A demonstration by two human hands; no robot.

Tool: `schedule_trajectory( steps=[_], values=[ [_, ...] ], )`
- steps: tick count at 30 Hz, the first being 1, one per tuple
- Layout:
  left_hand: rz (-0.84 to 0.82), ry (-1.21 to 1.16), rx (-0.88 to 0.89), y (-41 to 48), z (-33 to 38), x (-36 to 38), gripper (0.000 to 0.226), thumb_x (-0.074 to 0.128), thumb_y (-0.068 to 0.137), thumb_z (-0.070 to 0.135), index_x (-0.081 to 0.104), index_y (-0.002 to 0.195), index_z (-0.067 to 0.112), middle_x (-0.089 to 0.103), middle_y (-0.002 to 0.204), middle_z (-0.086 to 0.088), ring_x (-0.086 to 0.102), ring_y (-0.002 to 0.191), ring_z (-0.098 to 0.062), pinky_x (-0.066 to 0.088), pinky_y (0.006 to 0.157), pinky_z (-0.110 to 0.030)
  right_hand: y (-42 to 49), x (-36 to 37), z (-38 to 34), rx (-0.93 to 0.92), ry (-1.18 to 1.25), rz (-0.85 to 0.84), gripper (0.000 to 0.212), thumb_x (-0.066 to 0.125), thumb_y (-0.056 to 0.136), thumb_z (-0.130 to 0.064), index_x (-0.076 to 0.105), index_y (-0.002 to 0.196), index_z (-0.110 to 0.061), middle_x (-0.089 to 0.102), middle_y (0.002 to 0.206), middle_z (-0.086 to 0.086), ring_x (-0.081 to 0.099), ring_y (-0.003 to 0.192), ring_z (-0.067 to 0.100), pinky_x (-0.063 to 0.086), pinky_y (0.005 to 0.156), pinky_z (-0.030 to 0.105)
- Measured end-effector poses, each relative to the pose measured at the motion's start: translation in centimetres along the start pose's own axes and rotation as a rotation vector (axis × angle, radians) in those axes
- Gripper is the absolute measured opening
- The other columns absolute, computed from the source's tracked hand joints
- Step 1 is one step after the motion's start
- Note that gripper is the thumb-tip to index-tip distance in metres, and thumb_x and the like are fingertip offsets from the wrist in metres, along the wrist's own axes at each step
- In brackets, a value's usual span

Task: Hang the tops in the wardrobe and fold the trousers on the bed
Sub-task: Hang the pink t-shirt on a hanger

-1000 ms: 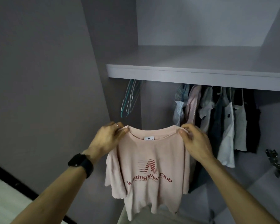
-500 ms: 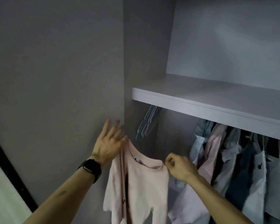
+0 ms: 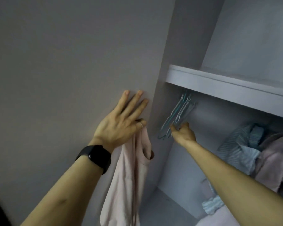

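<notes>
**One hand keeps the top, the other goes for a hanger**

We are standing at the wardrobe point(image 3: 183, 46). Our left hand point(image 3: 119, 123) has two jobs. Three of its fingers lie straight and flat on the big grey panel point(image 3: 55, 70) beside the opening. We think that is to keep us steady while we lean in. The finger with the ring is bent down, and the pink top point(image 3: 129, 176) hangs from there. So this hand holds the top by a small bit of cloth. We cannot see the thumb. The top hangs long and loose just outside the wardrobe, well apart from the clothes inside. We think it is held off to the side so it does not get in the way.

Our right hand point(image 3: 183, 132) reaches deep inside, under the shelf point(image 3: 227, 85). Its fingers are closed on the low end of the bunch of empty hangers point(image 3: 178, 111). It is blurry there, so we cannot tell if it has one hanger or a few. We think it wants just one, because the top cannot hang up without it.

Further right, other clothes point(image 3: 245, 149) hang under the same shelf. The hangers sit apart from them, near the left wall, where they are easy to reach. A black watch point(image 3: 95, 158) is on the left wrist.
</notes>
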State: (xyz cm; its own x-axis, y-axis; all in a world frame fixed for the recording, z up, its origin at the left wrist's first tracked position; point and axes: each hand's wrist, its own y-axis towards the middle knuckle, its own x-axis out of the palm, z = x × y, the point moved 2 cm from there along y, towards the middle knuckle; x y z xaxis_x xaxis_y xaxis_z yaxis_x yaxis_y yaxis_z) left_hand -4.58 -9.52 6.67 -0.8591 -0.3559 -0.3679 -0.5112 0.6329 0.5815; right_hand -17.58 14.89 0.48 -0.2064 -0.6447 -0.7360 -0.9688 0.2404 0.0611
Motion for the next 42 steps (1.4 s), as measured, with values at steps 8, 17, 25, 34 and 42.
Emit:
schedule_trajectory(
  steps=[8, 17, 25, 34, 42],
  values=[
    [-0.130, 0.037, 0.010, -0.2, 0.3, 1.0, 0.055, 0.008, 0.107, 0.030, 0.047, 0.146, 0.034, 0.014, 0.167, -0.013, -0.001, 0.151, -0.049, -0.018, 0.112, -0.064, 2.6, 3.4, -0.2, 0.065, 0.059, 0.135, 0.042, 0.057, 0.093, -0.024, 0.059, 0.130, -0.003, 0.064, 0.130, 0.018, 0.063, 0.114, 0.036, 0.047, 0.084, 0.031],
    [-0.093, 0.006, 0.000, -0.6, 0.3, 0.9, 0.055, 0.012, 0.107, 0.028, 0.056, 0.139, 0.036, 0.026, 0.164, -0.013, 0.010, 0.151, -0.047, -0.005, 0.118, -0.064, 2.2, -3.5, -1.3, 0.166, -0.051, 0.387, 0.061, 0.030, 0.104, -0.043, 0.059, 0.133, 0.002, 0.057, 0.141, 0.023, 0.057, 0.125, 0.041, 0.044, 0.103, 0.041],
    [-0.119, -0.118, 0.020, -0.8, 0.0, -1.1, 0.050, 0.026, 0.101, 0.022, 0.075, 0.104, 0.031, 0.042, 0.155, -0.015, 0.033, 0.145, -0.043, 0.016, 0.119, -0.060, -7.4, -7.6, 4.5, 0.170, 0.003, 0.253, 0.055, 0.036, 0.106, -0.043, 0.068, 0.117, 0.000, 0.063, 0.127, 0.028, 0.058, 0.116, 0.046, 0.046, 0.096, 0.044],
    [-0.210, -0.460, -0.064, -0.2, -0.3, -3.9, 0.030, 0.064, 0.086, 0.005, 0.076, 0.113, 0.013, 0.071, 0.114, -0.010, 0.063, 0.115, -0.037, 0.009, 0.120, -0.067, -23.7, -10.1, 12.7, 0.244, 0.462, 0.122, 0.059, 0.051, 0.102, -0.048, 0.063, 0.082, 0.006, 0.066, 0.073, 0.013, 0.063, 0.074, 0.022, 0.042, 0.065, 0.025],
    [-0.397, -1.270, -0.396, -4.9, 6.7, -7.5, 0.028, 0.048, 0.105, 0.031, 0.064, 0.128, 0.024, 0.070, 0.121, -0.006, 0.068, 0.100, -0.039, 0.056, 0.081, -0.045, -31.5, -10.6, 13.6, 0.221, 0.552, 0.109, 0.061, 0.051, 0.103, -0.042, 0.028, 0.050, -0.022, 0.029, 0.049, -0.008, 0.028, 0.048, 0.007, 0.026, 0.048, 0.019]
  ],
)
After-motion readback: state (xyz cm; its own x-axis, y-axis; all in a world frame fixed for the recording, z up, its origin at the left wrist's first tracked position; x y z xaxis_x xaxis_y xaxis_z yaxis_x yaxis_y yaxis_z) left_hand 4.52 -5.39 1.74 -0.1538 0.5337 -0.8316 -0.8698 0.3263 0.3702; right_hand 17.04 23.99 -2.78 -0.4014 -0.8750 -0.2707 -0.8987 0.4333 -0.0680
